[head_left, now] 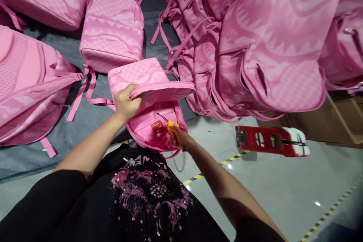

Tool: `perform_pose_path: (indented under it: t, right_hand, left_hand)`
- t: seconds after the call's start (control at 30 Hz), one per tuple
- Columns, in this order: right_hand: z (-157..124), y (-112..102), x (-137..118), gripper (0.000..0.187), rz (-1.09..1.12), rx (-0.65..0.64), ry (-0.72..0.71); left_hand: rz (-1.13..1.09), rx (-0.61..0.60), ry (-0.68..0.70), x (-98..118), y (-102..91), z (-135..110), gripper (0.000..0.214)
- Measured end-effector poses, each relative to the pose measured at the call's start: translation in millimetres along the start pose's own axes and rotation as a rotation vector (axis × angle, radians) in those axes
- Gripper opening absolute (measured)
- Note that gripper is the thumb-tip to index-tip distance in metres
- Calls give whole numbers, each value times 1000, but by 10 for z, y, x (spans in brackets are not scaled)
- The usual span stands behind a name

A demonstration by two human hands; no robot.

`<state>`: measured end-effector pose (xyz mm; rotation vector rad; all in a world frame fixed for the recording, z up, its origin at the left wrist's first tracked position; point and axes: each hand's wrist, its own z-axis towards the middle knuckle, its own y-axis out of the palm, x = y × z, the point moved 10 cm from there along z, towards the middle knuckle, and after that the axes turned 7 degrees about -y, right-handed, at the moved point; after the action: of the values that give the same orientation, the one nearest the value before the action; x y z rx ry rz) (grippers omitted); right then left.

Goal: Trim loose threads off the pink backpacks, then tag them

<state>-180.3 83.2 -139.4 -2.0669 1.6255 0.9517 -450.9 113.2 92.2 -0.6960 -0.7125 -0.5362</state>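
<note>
Backpack [154, 121] lay on our lap, its flap pinched up by our left hand [126, 102]; our right hand [179, 138], closed round an orange cutter [171, 126], was beside the red tag [157, 126], seemingly uncut.

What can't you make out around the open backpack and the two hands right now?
Head view:
- Inside of the open backpack: hidden by its raised flap.
- Yellow tool: its working end is too small, partly covered by the right hand.
- Red tag: print too small.
- Left hand: fingertips hidden over the flap's edge.
</note>
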Motion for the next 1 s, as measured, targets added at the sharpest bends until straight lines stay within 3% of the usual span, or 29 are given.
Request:
perform_pose_path:
  t: [0.13,0.33,0.4,0.47,0.6,0.67,0.73,0.87,1.0]
  right_hand:
    - [94,378,194,46,380,20,-84]
    - [-60,64,464,43,519,261,-174]
    - [-12,58,475,42,542,254,-148]
    - [88,242,454,42,534,101,-100]
    - [114,801,517,45,469,-379,54]
    - [97,905,562,46,490,-476,100]
    - [161,865,536,46,570,-433,82]
    - [354,569,335,44,773,-176,-104]
    - [356,482,323,45,789,-84,-156]
  left_hand:
    - [19,12,-6,-13,-38,57,13]
    - [57,22,-30,-14,-23,129,8]
    - [51,11,-21,-1,18,135,7]
    - [27,8,-9,5,40,143,8]
    - [-11,35,36,54,11,204,8]
    - [17,37,68,111,9,248,7]
    - [68,19,87,153,42,283,7]
    - [84,-24,99,125,107,314,7]
    - [52,20,68,-19,73,354,10]
